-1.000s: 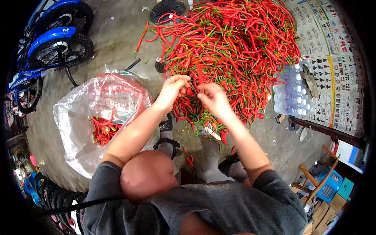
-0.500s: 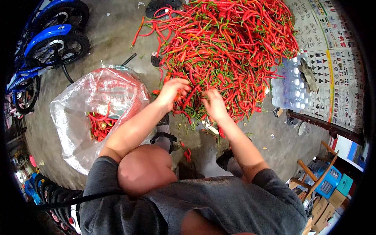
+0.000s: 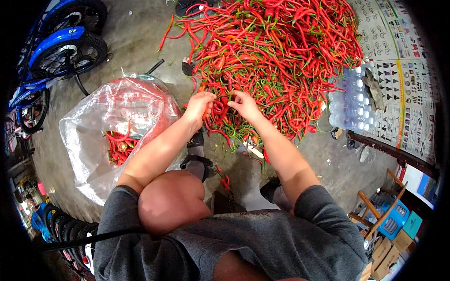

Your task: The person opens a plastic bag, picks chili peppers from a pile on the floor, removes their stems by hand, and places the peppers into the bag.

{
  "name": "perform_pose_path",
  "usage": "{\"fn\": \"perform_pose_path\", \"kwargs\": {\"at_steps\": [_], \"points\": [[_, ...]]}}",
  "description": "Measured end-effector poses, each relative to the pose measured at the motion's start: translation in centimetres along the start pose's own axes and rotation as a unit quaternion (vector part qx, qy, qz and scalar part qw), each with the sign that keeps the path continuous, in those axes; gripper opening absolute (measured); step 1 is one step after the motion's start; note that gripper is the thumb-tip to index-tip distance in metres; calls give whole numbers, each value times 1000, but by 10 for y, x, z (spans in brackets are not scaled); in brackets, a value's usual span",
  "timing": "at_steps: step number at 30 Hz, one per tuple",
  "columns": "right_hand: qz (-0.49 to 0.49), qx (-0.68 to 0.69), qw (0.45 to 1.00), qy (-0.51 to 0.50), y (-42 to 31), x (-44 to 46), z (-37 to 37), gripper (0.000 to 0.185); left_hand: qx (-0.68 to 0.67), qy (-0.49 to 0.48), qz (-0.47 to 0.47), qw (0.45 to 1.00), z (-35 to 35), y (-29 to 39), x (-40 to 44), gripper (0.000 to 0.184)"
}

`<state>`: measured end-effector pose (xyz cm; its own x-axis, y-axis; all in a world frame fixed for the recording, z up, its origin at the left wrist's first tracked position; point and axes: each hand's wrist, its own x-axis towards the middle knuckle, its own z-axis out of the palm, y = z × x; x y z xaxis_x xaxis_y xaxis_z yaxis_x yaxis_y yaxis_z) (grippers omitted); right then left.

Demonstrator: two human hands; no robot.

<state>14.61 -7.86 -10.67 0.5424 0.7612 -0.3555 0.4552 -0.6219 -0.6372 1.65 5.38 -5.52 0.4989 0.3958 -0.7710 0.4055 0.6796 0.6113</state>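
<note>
A large heap of red chili peppers (image 3: 281, 61) with green stems lies on the floor in front of me. At its near left edge my left hand (image 3: 200, 107) is closed round red peppers, parts of which show beside the fingers. My right hand (image 3: 244, 105) is just to the right, thumb and fingertips pinched together at a green stem; a red pepper hangs between the two hands. To the left stands an open clear plastic bag (image 3: 84, 150) with red peppers (image 3: 121, 147) inside.
Blue bicycles (image 3: 65, 49) stand at the upper left. Bottles in plastic wrap (image 3: 349, 100) sit right of the heap, beside a printed poster wall (image 3: 389, 84). A wooden chair (image 3: 375, 210) and cardboard boxes (image 3: 386, 255) are at the lower right. Tyres (image 3: 65, 229) show at the lower left.
My right hand has moved left and up, closer to my left hand, and its fingers have come together. My left hand stays closed on peppers.
</note>
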Motion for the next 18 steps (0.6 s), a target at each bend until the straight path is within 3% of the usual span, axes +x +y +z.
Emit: {"fn": "perform_pose_path", "kwargs": {"at_steps": [2, 3, 8, 10, 11, 14, 16, 18], "points": [[19, 238, 969, -64, 17, 11, 23, 29, 48, -17, 1, 999, -4, -8, 1, 11], [-9, 285, 958, -22, 13, 9, 29, 21, 96, -37, 0, 995, -6, -11, 1, 11], [-23, 139, 990, -31, -19, 0, 12, 19, 215, -31, 18, 976, -13, -35, 13, 24], [18, 136, 990, 21, -37, -4, 5, 19, 398, -17, 182, 899, -17, -42, 13, 35], [-36, 218, 974, 46, -41, -8, 4, 17, 435, 4, 295, 851, -21, -49, 16, 39], [-92, 231, 966, 75, -59, -24, -11, 15, 471, -9, 297, 831, -13, -30, 1, 33], [-38, 279, 957, 65, -63, -30, -16, 12, 472, 8, 340, 813, -4, -16, -14, 26], [71, 431, 898, 44, -61, -34, -20, 9, 536, 29, 347, 769, 1, -3, -24, 25]]}}
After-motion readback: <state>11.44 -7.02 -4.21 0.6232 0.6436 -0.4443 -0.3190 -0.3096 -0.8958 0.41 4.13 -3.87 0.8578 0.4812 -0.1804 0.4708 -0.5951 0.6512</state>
